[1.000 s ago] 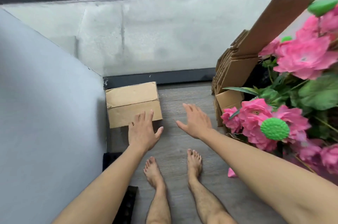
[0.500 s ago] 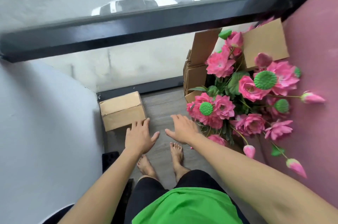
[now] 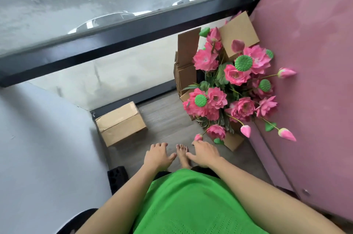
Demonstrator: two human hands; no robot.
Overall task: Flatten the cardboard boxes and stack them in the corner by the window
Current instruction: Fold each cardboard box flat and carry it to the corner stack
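Both the left hand (image 3: pixel 158 155) and right hand (image 3: pixel 204 154) hang empty, fingers relaxed. A closed cardboard box (image 3: pixel 121 123) sits far left under the window (image 3: pixel 114 29); flattened cardboard (image 3: pixel 186 69) stands far right, half hidden by pink lotus flowers (image 3: pixel 231 84).

The bare wood floor (image 3: pixel 164 117) makes an open lane from the feet up to the window (image 3: pixel 118 73). On the left, a grey wall (image 3: pixel 44 138) closes that side, and a cardboard box (image 3: pixel 121 123) sits tight against it in the corner. On the right, pink flowers (image 3: pixel 225 88) lean out over the floor and hide most of the flat cardboard pieces (image 3: pixel 186 65) standing behind them. A pink wall (image 3: pixel 313 80) blocks the far right. Both hands, left hand (image 3: pixel 157 155) and right hand (image 3: pixel 204 152), hang loose over the open floor, holding nothing.
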